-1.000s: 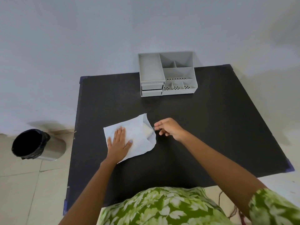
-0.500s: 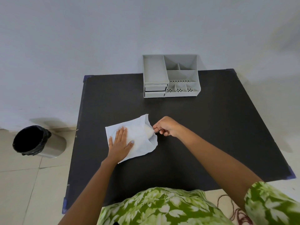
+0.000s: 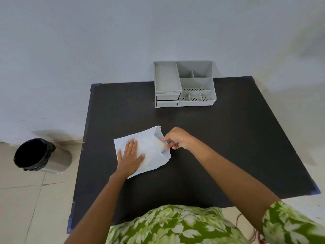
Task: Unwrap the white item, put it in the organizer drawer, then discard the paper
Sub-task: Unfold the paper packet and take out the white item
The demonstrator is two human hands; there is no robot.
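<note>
A white paper wrapper [image 3: 149, 155] lies on the black table [image 3: 228, 138], its right end gaping open. A rounded white item [image 3: 159, 144] shows inside that opening, mostly covered by the paper. My left hand [image 3: 130, 156] lies flat on the wrapper's left half, fingers spread. My right hand [image 3: 176, 139] is at the opening, thumb and fingers pinched on the white item. The grey organizer [image 3: 184, 84] stands at the table's far edge, with two shut drawers [image 3: 168, 100] at its front left.
A steel bin [image 3: 40, 155] with a black liner stands on the tiled floor left of the table. A pale wall rises behind the table. My green patterned clothing fills the bottom of the view.
My right hand has moved left to the wrapper's open end and closed its fingers on the white item. My left hand stays pressed flat on the paper.
</note>
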